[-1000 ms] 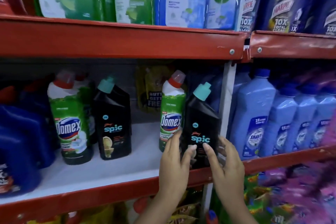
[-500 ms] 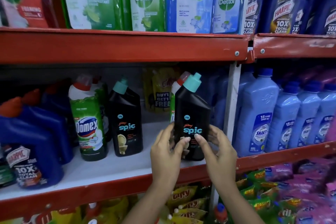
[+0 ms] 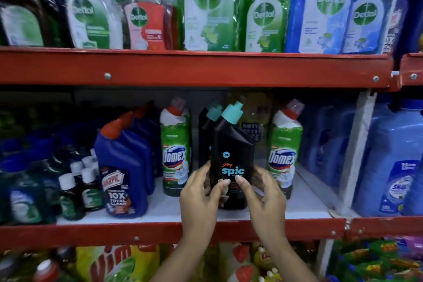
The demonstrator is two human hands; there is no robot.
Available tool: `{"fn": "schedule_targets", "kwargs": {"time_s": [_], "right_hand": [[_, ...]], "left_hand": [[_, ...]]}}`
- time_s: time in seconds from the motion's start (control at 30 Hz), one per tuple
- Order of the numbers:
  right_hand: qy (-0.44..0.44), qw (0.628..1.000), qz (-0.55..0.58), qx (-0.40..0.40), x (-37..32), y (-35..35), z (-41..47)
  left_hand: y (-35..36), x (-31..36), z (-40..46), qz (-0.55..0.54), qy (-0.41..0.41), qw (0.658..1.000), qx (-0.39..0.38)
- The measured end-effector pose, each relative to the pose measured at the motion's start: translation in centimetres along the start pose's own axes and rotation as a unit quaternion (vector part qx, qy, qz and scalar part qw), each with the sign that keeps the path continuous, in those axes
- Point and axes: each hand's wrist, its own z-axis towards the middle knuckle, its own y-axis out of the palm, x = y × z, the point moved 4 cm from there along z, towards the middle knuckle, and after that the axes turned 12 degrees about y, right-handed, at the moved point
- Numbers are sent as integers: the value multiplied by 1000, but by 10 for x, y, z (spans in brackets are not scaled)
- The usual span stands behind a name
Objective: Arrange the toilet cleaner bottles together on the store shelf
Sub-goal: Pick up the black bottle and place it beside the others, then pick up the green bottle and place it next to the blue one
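A black Spic toilet cleaner bottle (image 3: pixel 231 151) with a teal cap stands on the white middle shelf (image 3: pixel 306 206). My left hand (image 3: pixel 201 194) and my right hand (image 3: pixel 263 192) grip its lower sides, thumbs on the front label. Directly behind it, mostly hidden, is a second black Spic bottle (image 3: pixel 206 130). A green Domex bottle (image 3: pixel 175 149) stands just to the left and another Domex bottle (image 3: pixel 285 151) to the right. Blue Harpic bottles (image 3: pixel 123 167) stand further left.
Dettol bottles (image 3: pixel 210 7) fill the red upper shelf (image 3: pixel 183 68). Small dark bottles (image 3: pixel 75 188) crowd the far left. A white upright post (image 3: pixel 357 144) separates pale blue Shakti bottles (image 3: pixel 393 162) on the right. Packets (image 3: pixel 114 263) sit below the red front rail (image 3: pixel 91 233).
Both hands have carried the black Spic bottle leftward along the shelf, from beside the right Domex bottle to just in front of the other Spic bottle. The camera view has swung left and upward.
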Motion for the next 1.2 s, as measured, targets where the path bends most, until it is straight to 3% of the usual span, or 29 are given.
{"fn": "schedule_targets", "kwargs": {"time_s": [0.67,0.8,0.9,1.07,1.2], "right_hand": [[18,998,-26,-59,11,15,0],[-4,999,2,38,-2,-15,2],[-24,993,35,110,-4,-43,13],[28,989,67,130,18,-73,42],[80,991,41,98,44,-79,67]], "left_hand": [[-12,-16,-10,31,-30,999,21],[-8,12,-9,48,42,995,70],[18,36,-6,21,104,994,38],[87,38,1,-132,-12,989,-60],[134,14,12,-162,-90,980,-76]]}}
